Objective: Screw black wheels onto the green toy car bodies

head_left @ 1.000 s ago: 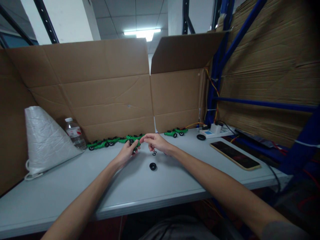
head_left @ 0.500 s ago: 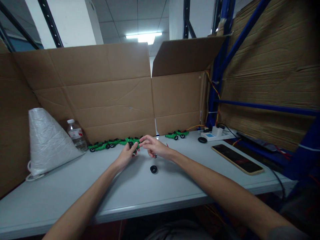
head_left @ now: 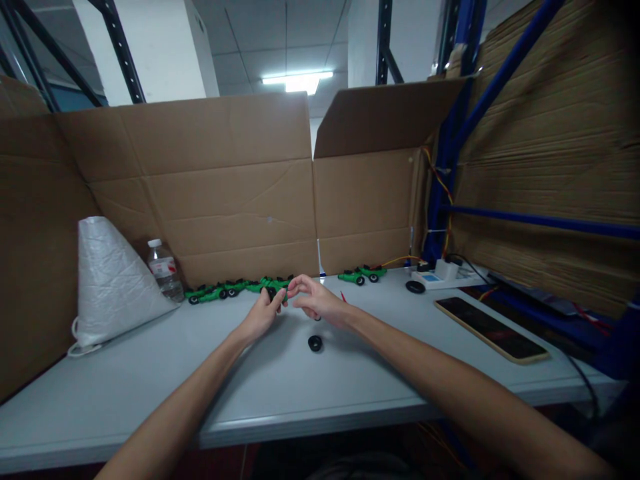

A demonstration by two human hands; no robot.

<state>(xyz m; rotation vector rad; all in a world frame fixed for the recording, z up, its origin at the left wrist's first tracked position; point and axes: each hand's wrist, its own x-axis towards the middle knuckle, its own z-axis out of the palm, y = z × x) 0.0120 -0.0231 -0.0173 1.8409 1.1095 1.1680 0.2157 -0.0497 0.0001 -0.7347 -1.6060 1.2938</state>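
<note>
My left hand (head_left: 263, 315) is closed on a green toy car (head_left: 273, 292) with black wheels, above the middle of the table. Just to its right, my right hand (head_left: 317, 300) has its fingers bent at the car's near end; whether they pinch a small part is too small to tell. A loose black wheel (head_left: 315, 343) lies on the table below my hands. Behind my left hand stand several green toy cars (head_left: 207, 293) in a row. More green cars (head_left: 361, 275) are farther right, by the cardboard wall.
On the white table (head_left: 270, 393), a silvery bag (head_left: 113, 287) and a water bottle (head_left: 165, 270) stand left. To the right lie a phone (head_left: 490, 328), a black ring (head_left: 415, 287) and a power strip (head_left: 450, 275). A red pointed item (head_left: 343, 297) lies behind my right wrist.
The whole view has shifted slightly, with everything appearing a little farther right. My right fingers have curled somewhat beside the car; my left hand keeps its hold.
</note>
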